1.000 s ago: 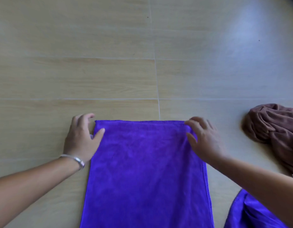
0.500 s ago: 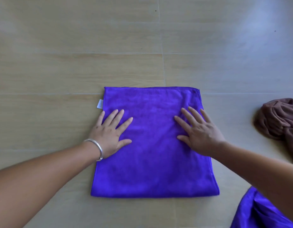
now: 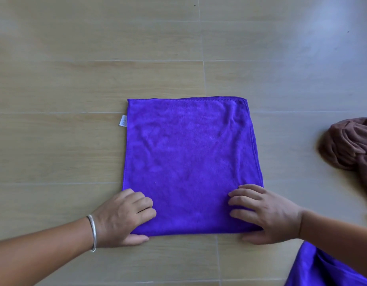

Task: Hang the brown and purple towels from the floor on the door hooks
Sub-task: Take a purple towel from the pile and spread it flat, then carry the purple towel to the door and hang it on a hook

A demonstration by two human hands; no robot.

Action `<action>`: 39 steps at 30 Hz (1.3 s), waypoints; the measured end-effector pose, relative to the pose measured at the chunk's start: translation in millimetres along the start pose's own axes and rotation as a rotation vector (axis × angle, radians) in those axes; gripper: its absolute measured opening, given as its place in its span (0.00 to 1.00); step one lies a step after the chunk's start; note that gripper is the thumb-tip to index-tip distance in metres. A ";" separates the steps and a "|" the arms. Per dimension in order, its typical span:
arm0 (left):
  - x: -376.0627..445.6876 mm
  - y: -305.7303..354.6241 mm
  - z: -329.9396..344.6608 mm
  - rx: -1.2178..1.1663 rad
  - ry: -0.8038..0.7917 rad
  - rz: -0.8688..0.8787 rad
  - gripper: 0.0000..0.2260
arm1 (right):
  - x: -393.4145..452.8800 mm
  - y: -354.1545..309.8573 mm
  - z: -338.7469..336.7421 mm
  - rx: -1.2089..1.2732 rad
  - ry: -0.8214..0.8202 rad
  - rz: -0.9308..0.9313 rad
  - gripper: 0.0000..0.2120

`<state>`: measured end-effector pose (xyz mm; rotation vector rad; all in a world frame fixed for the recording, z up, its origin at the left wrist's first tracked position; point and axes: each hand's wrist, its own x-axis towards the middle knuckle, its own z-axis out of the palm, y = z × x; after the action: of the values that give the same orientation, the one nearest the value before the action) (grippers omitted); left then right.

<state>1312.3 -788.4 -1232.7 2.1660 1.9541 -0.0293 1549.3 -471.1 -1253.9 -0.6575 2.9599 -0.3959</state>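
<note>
While the folded purple towel lay flat on the wood-look floor, the left hand and right hand each pinched 1 near corner, fingers on top, thumb below. Brown towel: crumpled, far right, well apart. Second purple cloth: bottom right.

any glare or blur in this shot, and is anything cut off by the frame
Head view: a pale window glare washes the floor at upper right; focus is sharp on the folded purple towel; wide-angle bending curves the plank lines; the brown towel and a second purple cloth are cut by the right edge.
</note>
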 end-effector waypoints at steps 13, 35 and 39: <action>-25.8 23.1 -71.3 -0.073 0.062 -0.291 0.08 | 6.9 -59.8 -68.6 -0.074 0.084 0.435 0.12; -164.8 23.4 -723.0 0.075 0.331 -0.381 0.12 | 100.0 -218.2 -715.2 -0.034 0.304 0.375 0.05; -195.3 31.0 -831.1 0.170 0.308 -0.426 0.12 | 119.8 -246.7 -819.8 -0.127 0.324 0.342 0.13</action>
<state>1209.0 -834.3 -385.9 1.8953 2.6478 0.0759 1428.8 -547.4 -401.3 -0.0896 3.3388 -0.3116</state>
